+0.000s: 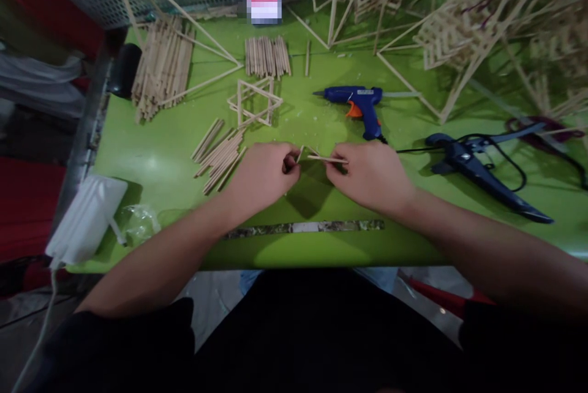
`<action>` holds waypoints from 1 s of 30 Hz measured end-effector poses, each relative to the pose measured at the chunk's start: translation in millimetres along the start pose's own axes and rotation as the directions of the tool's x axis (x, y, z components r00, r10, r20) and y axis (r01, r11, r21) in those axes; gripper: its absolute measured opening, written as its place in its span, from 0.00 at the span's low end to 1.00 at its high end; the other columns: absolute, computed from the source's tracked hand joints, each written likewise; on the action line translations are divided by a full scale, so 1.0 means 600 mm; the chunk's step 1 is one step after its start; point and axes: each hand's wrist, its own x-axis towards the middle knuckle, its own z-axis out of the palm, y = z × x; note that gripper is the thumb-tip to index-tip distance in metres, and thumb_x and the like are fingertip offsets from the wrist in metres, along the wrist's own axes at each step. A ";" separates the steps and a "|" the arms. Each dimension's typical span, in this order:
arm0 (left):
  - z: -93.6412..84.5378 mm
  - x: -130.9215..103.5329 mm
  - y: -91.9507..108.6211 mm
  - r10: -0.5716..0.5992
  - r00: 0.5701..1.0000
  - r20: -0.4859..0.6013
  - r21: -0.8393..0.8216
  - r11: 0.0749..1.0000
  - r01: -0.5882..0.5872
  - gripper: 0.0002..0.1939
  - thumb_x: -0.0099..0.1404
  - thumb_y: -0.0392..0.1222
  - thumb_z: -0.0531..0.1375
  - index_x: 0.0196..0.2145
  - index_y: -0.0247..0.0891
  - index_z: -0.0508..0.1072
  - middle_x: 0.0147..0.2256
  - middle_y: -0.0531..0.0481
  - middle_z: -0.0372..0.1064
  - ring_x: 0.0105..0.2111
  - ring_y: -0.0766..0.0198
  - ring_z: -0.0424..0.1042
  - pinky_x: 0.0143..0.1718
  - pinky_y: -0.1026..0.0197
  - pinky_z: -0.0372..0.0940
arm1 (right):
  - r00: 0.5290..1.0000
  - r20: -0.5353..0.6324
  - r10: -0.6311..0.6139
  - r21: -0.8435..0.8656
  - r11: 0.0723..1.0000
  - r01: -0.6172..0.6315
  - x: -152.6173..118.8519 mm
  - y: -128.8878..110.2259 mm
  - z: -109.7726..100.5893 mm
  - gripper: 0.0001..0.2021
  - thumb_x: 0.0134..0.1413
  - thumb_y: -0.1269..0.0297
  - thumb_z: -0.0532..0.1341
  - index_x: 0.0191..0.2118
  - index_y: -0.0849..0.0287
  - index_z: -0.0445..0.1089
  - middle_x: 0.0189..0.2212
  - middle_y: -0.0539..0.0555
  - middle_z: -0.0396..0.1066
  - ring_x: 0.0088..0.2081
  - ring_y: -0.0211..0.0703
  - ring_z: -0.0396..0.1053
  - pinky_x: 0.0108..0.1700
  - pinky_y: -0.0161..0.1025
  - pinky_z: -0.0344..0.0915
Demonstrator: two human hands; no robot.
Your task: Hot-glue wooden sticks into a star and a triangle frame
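**Currently, the left hand (pixel 269 166) and right hand (pixel 372 172) are facing each other near the blue glue gun (pixel 353 95)**

Nearest of all, a patterned strip (pixel 307 227) is lying along the front of the green tabletop (pixel 151 154), on the near side of the gun. Far to the gun's left, also nearer, a white box (pixel 85 221) is resting beside crumpled clear plastic (pixel 138 221).

Just nearer than the gun, the two hands are keeping a small gap between them. The left is pinching a slim stick (pixel 301 153) between thumb and finger; the right is gripping a wooden stick (pixel 321 158) that is pointing leftward into the gap. Whether these pieces are touching, one cannot tell.

Right of the gun and slightly nearer, a dark plier-like tool (pixel 491 175) is lying. Left of the gun and nearer, loose sticks (pixel 220 157) are fanning out beside the left hand.

Level with the gun, to its left, a six-pointed star (pixel 239 102) is lying flat. Beyond the gun, leftward, short sticks (pixel 266 56) are forming a row, and a larger bundle (pixel 163 68) is lying farther left. Beyond it, rightward, stick frames (pixel 459 26) are crowding the tabletop.
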 end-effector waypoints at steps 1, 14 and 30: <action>0.001 0.000 -0.002 0.005 1.000 -0.004 -0.014 1.000 -0.005 0.10 0.70 0.33 0.67 0.46 0.35 0.88 0.34 0.48 0.85 0.30 0.63 0.80 0.35 0.60 0.73 | 1.000 -0.006 0.000 0.004 1.000 0.000 0.000 0.000 0.000 0.14 0.70 0.59 0.61 0.36 0.58 0.80 0.30 0.57 0.80 0.29 0.46 0.67 0.34 0.44 0.49; 0.013 0.006 -0.005 0.015 0.999 -0.048 0.011 1.000 -0.015 0.11 0.70 0.34 0.67 0.48 0.36 0.87 0.36 0.47 0.85 0.32 0.62 0.79 0.36 0.60 0.71 | 1.000 -0.003 -0.002 0.045 0.999 0.002 0.002 0.003 -0.005 0.12 0.67 0.59 0.62 0.33 0.56 0.77 0.27 0.55 0.77 0.28 0.45 0.64 0.33 0.44 0.50; 0.018 0.007 0.001 0.003 0.998 -0.056 0.072 0.997 0.001 0.11 0.73 0.38 0.68 0.50 0.38 0.87 0.38 0.47 0.86 0.32 0.60 0.79 0.37 0.58 0.69 | 0.999 -0.001 -0.052 0.203 0.978 0.051 0.003 0.009 -0.009 0.18 0.67 0.65 0.64 0.55 0.53 0.88 0.31 0.54 0.83 0.32 0.48 0.76 0.36 0.43 0.60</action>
